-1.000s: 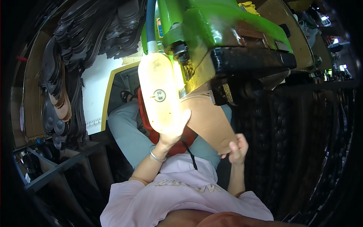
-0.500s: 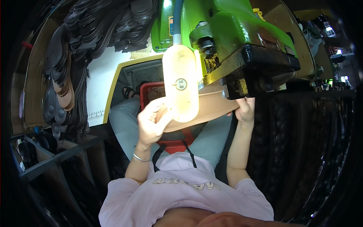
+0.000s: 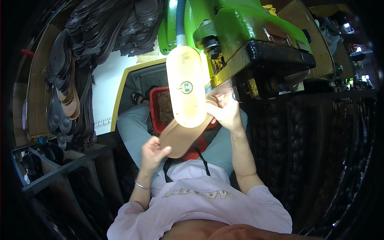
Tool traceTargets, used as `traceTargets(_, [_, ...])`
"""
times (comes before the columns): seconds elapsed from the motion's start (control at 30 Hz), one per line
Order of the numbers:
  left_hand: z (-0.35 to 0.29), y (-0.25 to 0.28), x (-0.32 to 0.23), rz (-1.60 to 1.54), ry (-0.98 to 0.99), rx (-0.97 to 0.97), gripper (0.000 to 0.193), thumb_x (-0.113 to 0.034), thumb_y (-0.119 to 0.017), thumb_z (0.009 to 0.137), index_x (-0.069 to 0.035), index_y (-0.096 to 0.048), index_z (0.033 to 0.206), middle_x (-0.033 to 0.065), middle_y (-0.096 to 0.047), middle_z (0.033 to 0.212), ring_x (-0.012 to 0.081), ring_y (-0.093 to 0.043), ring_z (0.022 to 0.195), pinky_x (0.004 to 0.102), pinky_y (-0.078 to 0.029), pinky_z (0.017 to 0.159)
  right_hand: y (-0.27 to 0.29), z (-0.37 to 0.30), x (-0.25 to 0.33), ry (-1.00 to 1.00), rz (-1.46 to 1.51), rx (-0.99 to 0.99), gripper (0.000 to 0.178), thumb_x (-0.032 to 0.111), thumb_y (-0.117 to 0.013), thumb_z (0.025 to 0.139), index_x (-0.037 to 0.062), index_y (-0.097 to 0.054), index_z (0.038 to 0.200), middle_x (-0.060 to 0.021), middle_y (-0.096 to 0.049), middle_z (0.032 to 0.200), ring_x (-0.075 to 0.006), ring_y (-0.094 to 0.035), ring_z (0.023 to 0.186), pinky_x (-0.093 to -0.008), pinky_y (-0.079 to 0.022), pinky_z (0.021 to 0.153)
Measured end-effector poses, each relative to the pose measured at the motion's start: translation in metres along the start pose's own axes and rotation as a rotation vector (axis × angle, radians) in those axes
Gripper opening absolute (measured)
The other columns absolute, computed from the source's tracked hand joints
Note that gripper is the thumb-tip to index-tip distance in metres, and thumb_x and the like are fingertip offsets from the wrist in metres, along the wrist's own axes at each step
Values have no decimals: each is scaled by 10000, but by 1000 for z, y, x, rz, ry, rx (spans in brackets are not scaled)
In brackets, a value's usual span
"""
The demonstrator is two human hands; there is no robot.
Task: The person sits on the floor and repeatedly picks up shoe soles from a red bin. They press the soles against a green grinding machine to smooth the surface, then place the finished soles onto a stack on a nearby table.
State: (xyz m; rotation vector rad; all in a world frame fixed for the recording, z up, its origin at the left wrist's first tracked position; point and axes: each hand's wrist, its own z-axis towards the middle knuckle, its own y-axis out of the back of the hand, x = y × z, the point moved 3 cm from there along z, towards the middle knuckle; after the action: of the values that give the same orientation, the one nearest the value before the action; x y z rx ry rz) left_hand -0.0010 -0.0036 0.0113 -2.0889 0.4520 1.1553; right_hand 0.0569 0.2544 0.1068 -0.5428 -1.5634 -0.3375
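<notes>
A tan shoe sole [image 3: 182,138] slants between my two hands, its rounded end low and toward me. My left hand [image 3: 153,155] pinches that near end, thumb on top. At the far end, beside the green machine [image 3: 256,28], my right hand [image 3: 227,112] grips the sole with the thumb on its upper face. The bright oval lamp [image 3: 187,100] hangs above and covers part of the sole's middle. Whether the sole's far tip touches the machine's dark head [image 3: 256,68] cannot be made out.
Stacks of dark soles [image 3: 96,28] lie on the white table [image 3: 108,92] at left, with a tan sole [image 3: 70,104] among them. Under the machine stands a red basket [image 3: 154,116] with scraps, between my legs. A divided rack [image 3: 68,166] stands at lower left, and dark stacked goods line the right.
The sole has swung from nearly crosswise to a steep slant. My left hand moved down toward me; my right hand moved left and inward, now fully visible beside the machine head.
</notes>
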Motion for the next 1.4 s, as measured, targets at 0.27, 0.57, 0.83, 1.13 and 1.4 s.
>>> traceTargets(0.27, [17, -94, 39, 345, 60, 250, 312, -21, -692, 816, 30, -567, 1097, 75, -635, 1029, 118, -610, 899, 257, -503, 778, 20, -11, -17, -8, -345, -99, 403, 122, -818, 706, -24, -584, 1000, -52, -643, 783, -112, -621, 693, -231, -495, 641])
traceTargets(0.57, [22, 152, -190, 1865, -871, -1268, 515, -356, -628, 867, -9, -544, 1238, 214, -519, 1283, 362, -441, 1235, 480, -327, 1044, 231, -86, 69, 467, 92, -893, 398, 72, -515, 907, 35, -415, 1290, -142, -619, 952, -159, -608, 546, -272, -522, 430])
traceTargets(0.83, [34, 232, -209, 1958, -407, -1304, 750, -644, -538, 814, -159, -450, 1380, 169, -433, 1401, 366, -398, 1284, 521, -279, 1065, 296, -18, 1, 242, 181, -1072, 582, 176, -570, 907, 58, -245, 1375, -138, -548, 765, -211, -595, 482, -303, -505, 379])
traceTargets(1.13, [43, 173, -217, 1744, -461, -1305, 557, -501, -633, 826, -117, -592, 1228, 130, -627, 1169, 292, -563, 1114, 477, -369, 987, 293, -46, 17, 145, 48, -995, 740, 336, -624, 895, 115, -213, 1469, -20, -496, 507, -135, -535, 382, -233, -405, 301])
traceTargets(1.4, [-71, 218, -226, 356, -1030, -1190, 315, -77, -653, 862, 33, -539, 1134, 160, -594, 1049, 249, -611, 927, 315, -563, 837, 212, -53, 10, 173, -76, -985, 566, 229, -616, 910, 115, -360, 1403, 4, -447, 495, -93, -428, 352, -239, -380, 307])
